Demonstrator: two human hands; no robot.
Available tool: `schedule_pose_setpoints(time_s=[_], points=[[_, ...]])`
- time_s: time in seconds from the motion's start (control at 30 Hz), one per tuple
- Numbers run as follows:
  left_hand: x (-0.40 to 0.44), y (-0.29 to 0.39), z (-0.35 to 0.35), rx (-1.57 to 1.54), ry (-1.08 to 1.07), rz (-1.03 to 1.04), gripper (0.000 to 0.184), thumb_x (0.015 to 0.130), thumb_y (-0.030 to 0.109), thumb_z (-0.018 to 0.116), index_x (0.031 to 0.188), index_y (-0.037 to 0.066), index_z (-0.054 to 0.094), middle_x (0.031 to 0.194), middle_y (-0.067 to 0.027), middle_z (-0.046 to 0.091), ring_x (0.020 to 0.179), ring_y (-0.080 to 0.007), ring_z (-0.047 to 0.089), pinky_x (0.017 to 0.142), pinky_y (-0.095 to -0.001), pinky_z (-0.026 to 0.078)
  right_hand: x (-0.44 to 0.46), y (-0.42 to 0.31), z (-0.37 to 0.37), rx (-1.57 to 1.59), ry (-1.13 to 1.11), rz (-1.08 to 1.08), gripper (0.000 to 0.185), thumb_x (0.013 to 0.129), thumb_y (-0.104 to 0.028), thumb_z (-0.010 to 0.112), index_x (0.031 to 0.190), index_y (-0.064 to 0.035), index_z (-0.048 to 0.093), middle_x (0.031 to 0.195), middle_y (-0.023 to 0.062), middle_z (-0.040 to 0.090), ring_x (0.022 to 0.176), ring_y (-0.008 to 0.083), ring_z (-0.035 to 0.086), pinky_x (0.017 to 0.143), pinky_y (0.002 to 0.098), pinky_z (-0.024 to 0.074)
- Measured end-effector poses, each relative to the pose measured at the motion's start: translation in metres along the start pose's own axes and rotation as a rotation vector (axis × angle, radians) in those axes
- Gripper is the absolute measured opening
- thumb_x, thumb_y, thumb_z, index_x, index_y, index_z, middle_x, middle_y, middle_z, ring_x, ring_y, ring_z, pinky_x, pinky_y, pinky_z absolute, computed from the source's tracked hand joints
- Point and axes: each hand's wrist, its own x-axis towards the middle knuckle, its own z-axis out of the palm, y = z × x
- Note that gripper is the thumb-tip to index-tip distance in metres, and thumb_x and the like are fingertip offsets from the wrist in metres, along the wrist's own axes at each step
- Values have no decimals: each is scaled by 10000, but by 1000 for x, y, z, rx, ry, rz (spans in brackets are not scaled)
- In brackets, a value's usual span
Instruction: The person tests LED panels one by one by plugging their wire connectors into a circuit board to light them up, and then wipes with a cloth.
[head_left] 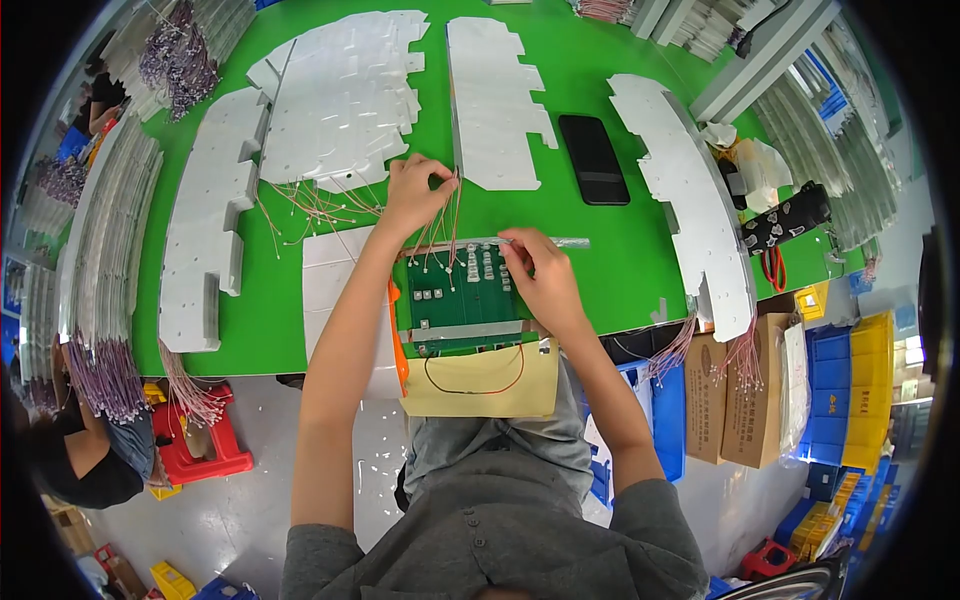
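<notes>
A green circuit board [460, 298] with rows of white connectors lies at the table's front edge, over a yellow sheet [480, 388] with a black and a red wire across it. Above the board's upper left, my left hand [418, 192] is closed on a bundle of thin wires [441, 225], whose white-tipped ends hang down over the board. My right hand [540, 275] rests at the board's upper right corner, thumb and forefinger curled close together by the connectors; whatever is between them is too small to make out. A silvery strip [572, 243] runs along the board's top edge.
White flat panels [340, 95] with trailing wires lie across the green table [590, 290]. A black phone [594, 160] is right of centre. A patterned black roll [787, 218] and red-handled scissors [774, 268] lie right. Boxes [752, 400] stand below; a co-worker [95, 455] is at left.
</notes>
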Motion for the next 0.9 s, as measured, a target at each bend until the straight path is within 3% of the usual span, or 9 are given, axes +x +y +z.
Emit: schedule_pose_setpoints(time_s=[0.17,0.67,0.9], points=[[1,1,0,-104,16,16,133,731,201,632,788,81,634,880,-68,529,891,-258,459,806,-335,404,0,0,0,-6,-6,5,139,787,-4,593,925,-14,598,744,55,585,535,120,466,489,224,395],[-3,14,-7,-6,-75,37,156,746,204,626,707,53,617,844,-68,520,891,-243,453,769,-336,416,0,0,0,-34,-27,-5,87,793,-6,581,877,-17,601,761,46,584,522,125,450,484,224,377],[2,12,-11,-307,-120,-68,166,789,192,604,755,31,629,809,-66,543,782,-201,490,719,-276,424,1,0,0,-40,-17,-32,82,793,-9,582,872,-19,601,759,42,578,526,124,451,482,224,374]])
